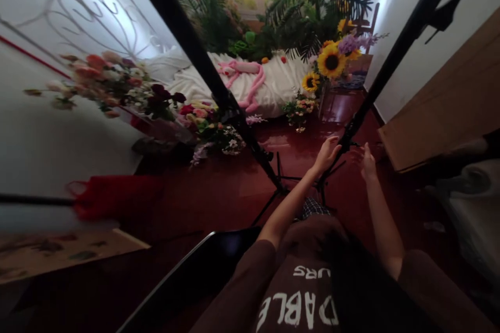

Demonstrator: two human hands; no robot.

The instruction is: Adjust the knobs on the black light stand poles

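A black tripod stand (pixel 369 99) rises between my two hands, its pole slanting up to the right. My left hand (pixel 326 156) is at the left side of the pole by a dark clamp joint (pixel 346 139). Its fingers are stretched out with the thumb apart, the tips at the pole's edge; whether they touch it I cannot tell. On the other side, my right hand (pixel 367 162) is held open near a small knob (pixel 354 144), thumb raised and fingers slightly blurred, with nothing visible in it.
Another black stand (pixel 199 62) slants up at left, legs spread on the red floor (pixel 179 192). Ahead is a bed with a white cover (pixel 281 88), a pink plush toy (pixel 252 80), sunflowers (pixel 331 60) and flower bunches (pixel 97 78). A brown board (pixel 437 99) leans at right.
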